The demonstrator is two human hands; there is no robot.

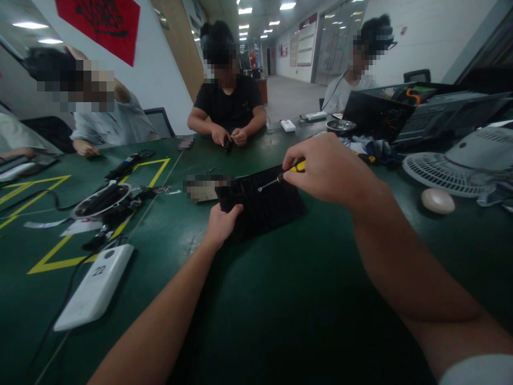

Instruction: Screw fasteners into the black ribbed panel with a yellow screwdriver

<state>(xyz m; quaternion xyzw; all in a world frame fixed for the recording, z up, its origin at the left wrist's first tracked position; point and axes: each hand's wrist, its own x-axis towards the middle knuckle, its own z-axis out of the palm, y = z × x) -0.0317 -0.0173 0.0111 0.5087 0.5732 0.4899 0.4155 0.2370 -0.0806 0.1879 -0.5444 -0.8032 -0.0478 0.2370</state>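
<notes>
My left hand (223, 222) grips the near left corner of a flat black panel (266, 211) with raised ridges, its thumb lying on top. In my right hand (326, 168) is a screwdriver (298, 167) with a yellow and black handle. Its thin metal shaft slants down to the left over the panel. Whether the tip touches the panel, I cannot tell. Just beyond the panel's left end lies a beige piece (202, 191), partly blurred out, with small dark bits behind it.
A white power bank (96, 286) marked 22 and a bundle of black cables (108, 200) lie left. On the right are a white fan cage (441, 160), a pale rounded object (438, 201) and a metal dish (340, 125). Several people sit around the green table (296, 299).
</notes>
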